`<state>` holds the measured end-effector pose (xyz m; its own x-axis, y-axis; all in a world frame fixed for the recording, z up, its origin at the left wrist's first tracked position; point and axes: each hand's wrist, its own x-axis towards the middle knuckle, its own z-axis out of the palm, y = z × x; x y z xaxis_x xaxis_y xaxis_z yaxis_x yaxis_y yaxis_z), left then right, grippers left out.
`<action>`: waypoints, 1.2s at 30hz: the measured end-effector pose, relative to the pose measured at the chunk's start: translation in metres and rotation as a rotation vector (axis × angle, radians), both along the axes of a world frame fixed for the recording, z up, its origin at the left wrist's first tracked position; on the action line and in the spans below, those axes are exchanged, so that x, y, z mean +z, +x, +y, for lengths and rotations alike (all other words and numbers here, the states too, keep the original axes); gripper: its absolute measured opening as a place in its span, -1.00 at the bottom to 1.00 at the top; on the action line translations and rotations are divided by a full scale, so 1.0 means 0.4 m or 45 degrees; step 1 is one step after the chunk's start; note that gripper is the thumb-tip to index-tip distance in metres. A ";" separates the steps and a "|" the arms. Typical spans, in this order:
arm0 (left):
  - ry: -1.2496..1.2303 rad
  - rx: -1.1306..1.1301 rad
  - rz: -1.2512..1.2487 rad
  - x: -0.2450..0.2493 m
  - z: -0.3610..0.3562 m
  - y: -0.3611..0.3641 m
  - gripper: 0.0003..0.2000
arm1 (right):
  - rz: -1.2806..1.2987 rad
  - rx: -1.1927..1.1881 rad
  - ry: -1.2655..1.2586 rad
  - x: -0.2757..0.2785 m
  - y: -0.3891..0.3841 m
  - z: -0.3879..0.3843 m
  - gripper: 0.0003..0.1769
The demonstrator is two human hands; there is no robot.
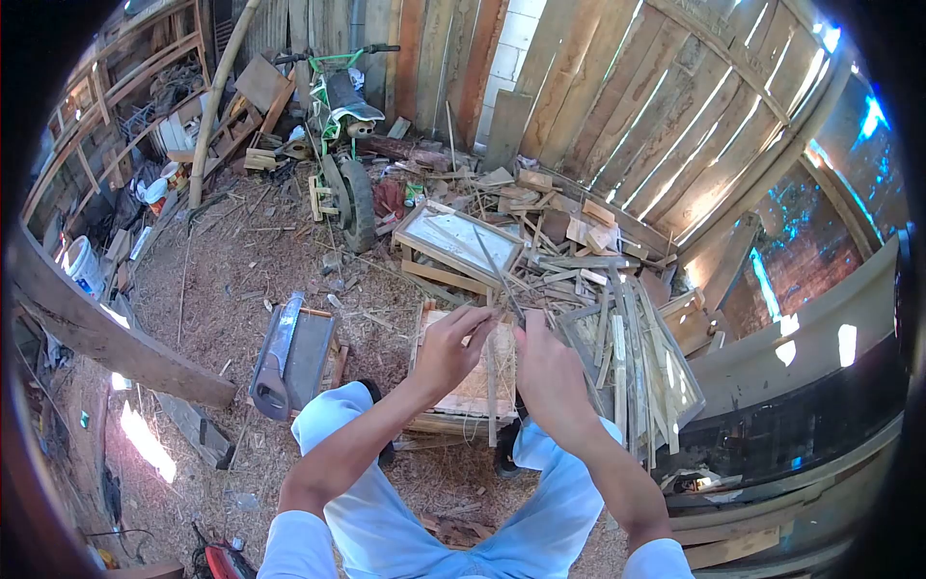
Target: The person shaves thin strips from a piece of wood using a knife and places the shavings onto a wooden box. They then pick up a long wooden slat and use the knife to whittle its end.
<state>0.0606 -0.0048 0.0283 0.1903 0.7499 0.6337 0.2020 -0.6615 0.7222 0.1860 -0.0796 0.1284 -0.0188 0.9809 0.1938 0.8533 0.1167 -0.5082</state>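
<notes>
In the head view the person is sitting low, with pale blue trouser knees [333, 415] spreading to either side below the hands. Both hands are meeting in front of the body on a thin strip [498, 275], which is rising up and away from between them at a slant. The left hand [449, 349] is curling narrowly, its fingertips [482, 320] pinching at the strip's lower end. The right hand [550, 365] is showing its back and is closing tight around the same end. I cannot tell whether it is also gripping a blade.

Just under both hands a wooden block [468, 398] is sitting on the floor [222, 289], with a pale slat [492, 386] standing against its near face. Left of the left hand, well apart, a saw [278, 359] is lying on a small board. Right of the right hand a pile of slats [632, 372] is crowding in close. Beyond the hands a framed panel [455, 239] is lying among offcuts.

As I judge it, the strip is looking thin enough to snap or splinter if the hands are bending it too hard, and a splinter or hidden edge could be catching the pinching fingertips. The loose slats beside the right hand could be snagging the wrist or the strip's free end.
</notes>
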 end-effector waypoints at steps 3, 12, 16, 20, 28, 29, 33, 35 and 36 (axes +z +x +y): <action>0.011 0.006 -0.028 -0.002 0.000 -0.001 -0.84 | -0.108 -0.014 0.061 -0.013 -0.003 0.002 -0.79; -0.127 -0.045 -0.109 0.014 -0.003 -0.012 -0.85 | 0.155 0.089 -0.060 -0.022 0.013 0.025 -0.79; -0.170 -0.031 -0.091 0.013 -0.005 -0.017 -0.86 | 0.161 0.114 0.006 -0.063 0.011 0.036 -0.79; -0.272 0.014 -0.241 0.031 -0.020 -0.011 -0.86 | 0.186 0.127 -0.059 -0.063 0.015 0.038 -0.79; 0.262 0.262 -0.056 0.132 0.007 -0.040 -0.77 | 0.057 0.146 -0.113 -0.057 -0.007 0.038 -0.77; 0.396 0.288 0.017 0.156 0.012 -0.039 -0.76 | 0.066 0.143 -0.108 -0.072 -0.005 0.045 -0.77; 0.506 0.251 0.211 0.213 0.018 -0.026 -0.81 | 0.029 0.111 -0.121 -0.099 0.005 0.045 -0.78; 0.203 0.169 0.296 0.231 -0.006 -0.012 -0.86 | 0.026 0.092 -0.115 -0.099 0.008 0.037 -0.79; 0.208 0.164 0.307 0.228 -0.001 -0.010 -0.86 | 0.023 0.086 -0.137 -0.110 0.006 0.042 -0.79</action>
<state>0.0564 -0.0052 0.1194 0.2597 0.6696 0.6959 0.4442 -0.7227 0.5296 0.1884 -0.0627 0.0844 -0.0833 0.9926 0.0882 0.8361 0.1177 -0.5358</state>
